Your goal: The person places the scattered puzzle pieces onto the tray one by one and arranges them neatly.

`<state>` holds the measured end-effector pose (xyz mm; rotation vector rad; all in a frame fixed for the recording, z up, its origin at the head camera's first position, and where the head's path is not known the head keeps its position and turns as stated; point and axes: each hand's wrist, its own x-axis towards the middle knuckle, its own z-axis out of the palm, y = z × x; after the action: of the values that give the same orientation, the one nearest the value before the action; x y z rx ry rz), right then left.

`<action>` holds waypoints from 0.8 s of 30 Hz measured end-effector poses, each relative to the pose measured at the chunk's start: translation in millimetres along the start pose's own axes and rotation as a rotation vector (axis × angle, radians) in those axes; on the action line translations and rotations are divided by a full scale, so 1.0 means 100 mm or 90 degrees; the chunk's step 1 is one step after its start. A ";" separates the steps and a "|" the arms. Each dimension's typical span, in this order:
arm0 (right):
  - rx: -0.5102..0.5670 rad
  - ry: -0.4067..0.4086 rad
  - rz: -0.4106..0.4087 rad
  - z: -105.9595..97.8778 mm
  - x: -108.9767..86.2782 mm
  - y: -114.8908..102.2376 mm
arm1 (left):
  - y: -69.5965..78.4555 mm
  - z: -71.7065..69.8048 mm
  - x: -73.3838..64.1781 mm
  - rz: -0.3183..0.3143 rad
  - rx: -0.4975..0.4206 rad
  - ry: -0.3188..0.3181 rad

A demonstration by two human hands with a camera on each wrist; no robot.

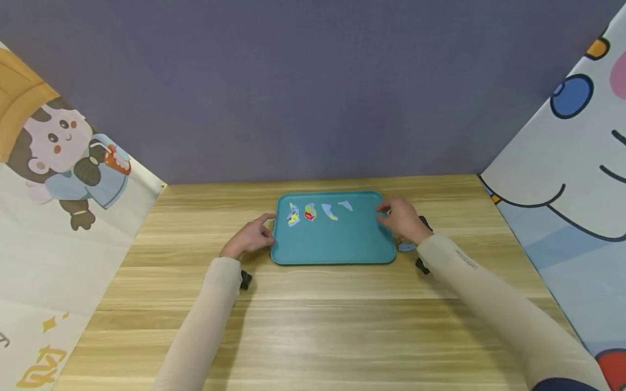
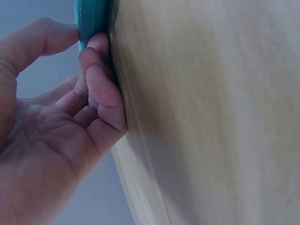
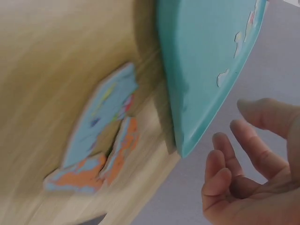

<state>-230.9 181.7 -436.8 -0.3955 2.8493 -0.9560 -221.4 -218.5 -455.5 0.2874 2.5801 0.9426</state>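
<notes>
A teal tray (image 1: 332, 247) lies on the wooden table, with several irregular, colourful flat puzzle-like pieces (image 1: 293, 215) along its far left part. At its left edge, my left hand (image 1: 250, 236) pinches the rim. The left wrist view shows the thumb on one side of the tray (image 2: 91, 18) and curled fingers at the other. My right hand (image 1: 402, 217) is over the tray's right edge. In the right wrist view this hand (image 3: 258, 164) has loosely bent, separated fingers holding nothing. Beside the tray, a light blue piece (image 3: 99, 119) and orange-and-blue pieces (image 3: 77, 179) lie on the table.
A grey-blue partition (image 1: 318, 98) stands behind the table (image 1: 313, 326). Cartoon-printed panels (image 1: 63, 163) flank it on the left and right. Black devices (image 1: 246, 280) sit at both wrists.
</notes>
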 end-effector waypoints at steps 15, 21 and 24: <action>-0.076 -0.032 -0.022 -0.05 -0.42 0.38 | -0.01 0.00 0.00 -0.001 0.003 0.001; -0.112 -0.037 -0.044 -0.03 -0.49 0.48 | 0.00 -0.01 0.00 0.001 -0.002 0.000; -0.116 -0.033 -0.055 -0.03 -0.52 0.49 | 0.01 0.00 0.00 0.002 -0.006 0.000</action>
<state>-192.3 235.7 -463.1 -0.5557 2.9017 -0.6893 -221.6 -217.9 -454.4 0.2890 2.5754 0.9564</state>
